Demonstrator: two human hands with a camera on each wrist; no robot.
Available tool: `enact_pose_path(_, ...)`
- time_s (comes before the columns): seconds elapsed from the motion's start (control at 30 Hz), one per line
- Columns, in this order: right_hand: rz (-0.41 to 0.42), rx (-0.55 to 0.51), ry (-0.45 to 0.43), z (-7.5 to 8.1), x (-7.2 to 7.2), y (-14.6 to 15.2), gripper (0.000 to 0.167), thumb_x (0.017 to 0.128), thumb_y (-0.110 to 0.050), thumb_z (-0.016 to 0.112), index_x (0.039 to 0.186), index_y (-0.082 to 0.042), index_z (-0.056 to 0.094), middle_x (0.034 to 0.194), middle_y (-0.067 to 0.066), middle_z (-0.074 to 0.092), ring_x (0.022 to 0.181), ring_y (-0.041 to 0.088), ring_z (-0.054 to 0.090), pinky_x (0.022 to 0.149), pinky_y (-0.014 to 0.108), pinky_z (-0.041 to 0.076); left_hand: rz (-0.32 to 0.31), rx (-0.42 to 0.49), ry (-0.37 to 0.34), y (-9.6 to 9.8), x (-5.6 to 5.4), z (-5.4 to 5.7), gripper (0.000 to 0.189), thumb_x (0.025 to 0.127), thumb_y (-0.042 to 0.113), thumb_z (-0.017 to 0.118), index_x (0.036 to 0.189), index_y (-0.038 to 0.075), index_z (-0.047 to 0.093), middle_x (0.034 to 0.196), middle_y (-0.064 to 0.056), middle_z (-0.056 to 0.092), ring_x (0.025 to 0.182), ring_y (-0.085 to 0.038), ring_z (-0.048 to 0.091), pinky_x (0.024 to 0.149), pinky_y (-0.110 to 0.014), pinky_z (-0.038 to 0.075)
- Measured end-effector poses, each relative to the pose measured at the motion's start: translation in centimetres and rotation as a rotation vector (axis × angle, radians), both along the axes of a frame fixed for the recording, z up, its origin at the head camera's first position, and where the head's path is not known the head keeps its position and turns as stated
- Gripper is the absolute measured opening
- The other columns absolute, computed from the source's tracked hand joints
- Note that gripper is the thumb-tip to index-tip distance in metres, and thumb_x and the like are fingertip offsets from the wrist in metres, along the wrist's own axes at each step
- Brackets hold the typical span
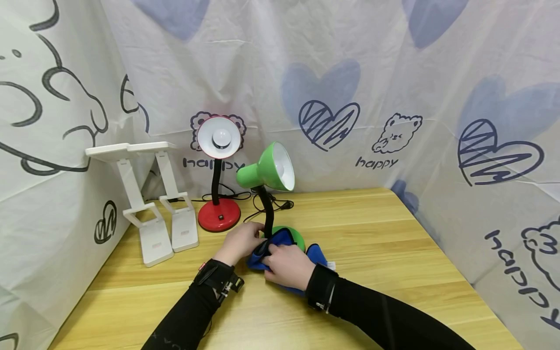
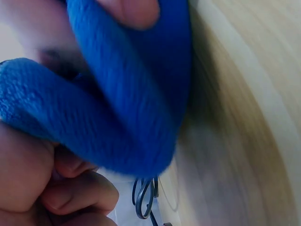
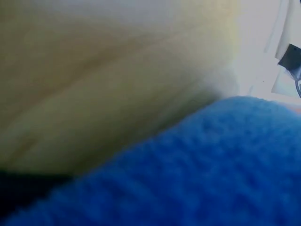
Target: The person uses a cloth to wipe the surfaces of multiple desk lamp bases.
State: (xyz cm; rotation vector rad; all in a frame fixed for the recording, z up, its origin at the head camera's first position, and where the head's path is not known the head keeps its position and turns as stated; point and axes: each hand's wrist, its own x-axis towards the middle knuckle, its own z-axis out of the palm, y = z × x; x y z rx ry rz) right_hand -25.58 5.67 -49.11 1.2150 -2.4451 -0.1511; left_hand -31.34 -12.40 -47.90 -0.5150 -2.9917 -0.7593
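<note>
A green desk lamp [image 1: 266, 170] stands on the table, its head turned to the right and its round green base [image 1: 297, 237] partly covered by a blue cloth [image 1: 283, 238]. My right hand [image 1: 288, 265] grips the cloth in front of the base, fingers curled into its folds. Beside the lamp's black neck [image 1: 268, 214], my left hand [image 1: 240, 243] pinches the cloth's left edge with curled fingers. The left wrist view shows the folded cloth [image 2: 122, 117] between both hands, with curled left fingers [image 2: 80, 193] against it. Plush cloth [image 3: 211, 165] fills the lower right wrist view.
Behind and left stands a red desk lamp [image 1: 219, 215] with a white-lined head. Two white folding lamps [image 1: 156, 243] [image 1: 184, 229] stand farther left. Black cords [image 1: 284, 205] lie behind the lamps. Printed white curtains [image 1: 262, 97] enclose the wooden table [image 1: 372, 233] at the back and sides.
</note>
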Motion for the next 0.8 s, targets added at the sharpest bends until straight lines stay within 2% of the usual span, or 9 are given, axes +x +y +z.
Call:
enact_pose_path(0.07, 0.034, -0.015, -0.055, 0.0, 0.1, 0.9, 0.012, 0.085, -0.039, 0.066, 0.089, -0.03, 0.073, 0.08, -0.004, 0.058, 0.059, 0.008, 0.049, 0.045, 0.023, 0.034, 0.0, -0.016, 0.005, 0.0, 0.0, -0.1, 0.024, 0.087, 0.039, 0.07, 0.108, 0.027, 0.07, 0.065, 0.007, 0.054, 0.055, -0.012, 0.048, 0.049, -0.028, 0.033)
enact_pose_path(0.17, 0.078, -0.033, -0.159, 0.3, 0.4, 2.6, 0.024, 0.086, -0.034, 0.066, 0.11, -0.034, 0.073, 0.08, -0.006, 0.054, 0.058, 0.004, 0.041, 0.045, 0.019, 0.028, 0.002, -0.047, 0.02, 0.1, 0.0, -0.2, 0.027, 0.087, 0.037, 0.07, 0.112, 0.025, 0.069, 0.07, 0.008, 0.055, 0.06, -0.01, 0.049, 0.051, -0.027, 0.035)
enact_pose_path(0.23, 0.098, -0.048, -0.224, 0.4, 0.5, 4.0, 0.03, 0.087, -0.03, 0.065, 0.117, -0.035, 0.07, 0.079, -0.008, 0.05, 0.057, 0.003, 0.035, 0.046, 0.017, 0.024, 0.004, -0.06, 0.03, 0.1, 0.0, -0.2, 0.029, 0.087, 0.037, 0.071, 0.113, 0.024, 0.069, 0.072, 0.009, 0.055, 0.062, -0.01, 0.05, 0.053, -0.027, 0.037)
enact_pose_path(0.37, 0.12, -0.068, -0.285, 0.6, 0.4, 6.8, 0.031, 0.089, -0.025, 0.066, 0.117, -0.038, 0.068, 0.077, -0.011, 0.039, 0.058, 0.004, 0.028, 0.048, 0.016, 0.02, 0.007, -0.036, 0.029, 0.1, 0.1, -0.1, 0.028, 0.084, 0.041, 0.074, 0.106, 0.025, 0.07, 0.07, 0.007, 0.054, 0.062, -0.011, 0.049, 0.053, -0.028, 0.036)
enact_pose_path(0.57, 0.123, -0.088, -0.258, 0.4, -0.3, 10.1, 0.028, 0.09, -0.022, 0.065, 0.113, -0.037, 0.071, 0.082, -0.01, 0.038, 0.068, 0.004, 0.03, 0.056, 0.018, 0.024, -0.007, 0.017, 0.017, 0.0, 0.2, 0.1, 0.021, 0.08, 0.044, 0.077, 0.092, 0.03, 0.068, 0.067, 0.006, 0.054, 0.059, -0.013, 0.048, 0.052, -0.029, 0.035)
enact_pose_path(0.8, 0.004, -0.182, -0.238, 0.0, -1.7, 12.4, 0.029, 0.088, -0.014, 0.068, 0.105, -0.037, 0.074, 0.088, -0.012, 0.046, 0.072, 0.0, 0.039, 0.06, 0.019, 0.036, -0.016, 0.022, 0.028, 0.0, 0.2, 0.1, 0.02, 0.079, 0.043, 0.077, 0.087, 0.028, 0.066, 0.068, 0.005, 0.054, 0.059, -0.013, 0.047, 0.052, -0.03, 0.034)
